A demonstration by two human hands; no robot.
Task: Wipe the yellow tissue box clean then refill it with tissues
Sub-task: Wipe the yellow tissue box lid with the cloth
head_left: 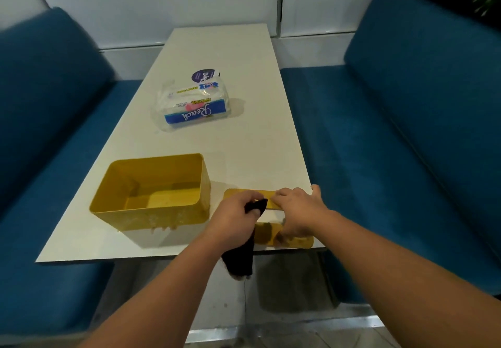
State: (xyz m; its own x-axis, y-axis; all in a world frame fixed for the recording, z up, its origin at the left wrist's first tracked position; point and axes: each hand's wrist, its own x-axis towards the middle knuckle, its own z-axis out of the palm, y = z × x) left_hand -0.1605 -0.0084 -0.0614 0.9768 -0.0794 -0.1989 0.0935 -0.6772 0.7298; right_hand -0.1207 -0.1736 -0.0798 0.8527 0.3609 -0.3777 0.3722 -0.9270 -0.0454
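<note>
A long white table [244, 141] runs away from the viewer between two blue padded bench seats, one on the left [40, 136] and one on the right [406, 120]; near the front left of the table sits the yellow tissue box [151, 193], open at the top and bare inside, with smudges and drips on its near wall; just beside it to the right, at the table's front edge, lies the box's flat yellow lid [271, 217] with a slot through its middle; the left hand [235, 217] is clenched round a black cloth [244, 250], one end bunched on the lid, the rest hanging below the table edge; the right hand [301, 206] presses on the lid with its fingers spread, gripping nothing; farther back on the table, well apart from the box, lies a clear plastic pack of tissues [192, 103] with blue printing.
</note>
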